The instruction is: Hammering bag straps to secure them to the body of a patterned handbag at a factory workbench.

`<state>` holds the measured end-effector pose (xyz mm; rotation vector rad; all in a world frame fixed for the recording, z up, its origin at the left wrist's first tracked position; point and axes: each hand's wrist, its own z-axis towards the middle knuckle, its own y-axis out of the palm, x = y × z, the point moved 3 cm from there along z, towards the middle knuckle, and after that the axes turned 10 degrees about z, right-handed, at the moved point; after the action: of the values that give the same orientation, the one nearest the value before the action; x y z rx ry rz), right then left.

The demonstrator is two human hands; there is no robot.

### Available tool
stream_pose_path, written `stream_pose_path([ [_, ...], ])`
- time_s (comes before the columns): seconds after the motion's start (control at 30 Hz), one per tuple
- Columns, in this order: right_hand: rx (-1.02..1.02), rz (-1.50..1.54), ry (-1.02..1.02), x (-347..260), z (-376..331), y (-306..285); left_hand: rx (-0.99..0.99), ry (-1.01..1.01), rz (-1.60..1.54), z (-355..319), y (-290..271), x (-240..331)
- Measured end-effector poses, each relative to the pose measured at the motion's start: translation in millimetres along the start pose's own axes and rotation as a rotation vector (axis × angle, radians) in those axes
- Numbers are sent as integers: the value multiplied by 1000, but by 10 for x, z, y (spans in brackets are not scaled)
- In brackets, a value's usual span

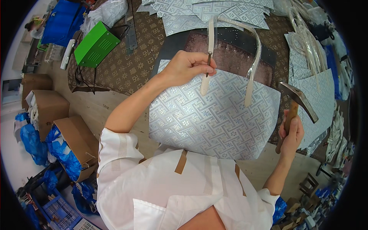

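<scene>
Gotta love that bright green vented box point(96, 45) up at the left, with a metal strip point(131, 36) just to its right. Down lower there's an open carton point(81, 137) stuffed with blue plastic point(64, 157), plus a blue slotted crate point(61, 212) near the bottom corner.

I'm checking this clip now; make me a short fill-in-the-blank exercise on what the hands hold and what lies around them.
1. The right hand grips a ____ by its wooden handle.
2. Of the two ends of the cream strap on the silver patterned panel, the left hand holds a slim metal rod over the picture's ____ one.
3. The box-shaped device on the brown patterned cloth is ____ in colour.

Missing words: hammer; left; green.
</scene>
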<state>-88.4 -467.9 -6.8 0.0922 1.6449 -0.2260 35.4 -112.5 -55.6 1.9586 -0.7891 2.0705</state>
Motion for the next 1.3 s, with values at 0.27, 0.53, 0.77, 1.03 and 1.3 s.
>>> stream_pose_path([
  [0.27,-322,-119,51,-452,155,668,11,200,237,-17,-6,27],
  [0.53,-394,-201,-605,-1183,245,981,11,294,343,-69,-10,25],
  [0.77,-490,-564,-151,-843,336,1123,63,389,384,73,-42,74],
  [1.03,-376,-527,-53,-584,205,750,71,249,248,557,6,146],
  [1.3,-450,-601,71,-226,183,805,185,18,-41,488,-74,40],
])
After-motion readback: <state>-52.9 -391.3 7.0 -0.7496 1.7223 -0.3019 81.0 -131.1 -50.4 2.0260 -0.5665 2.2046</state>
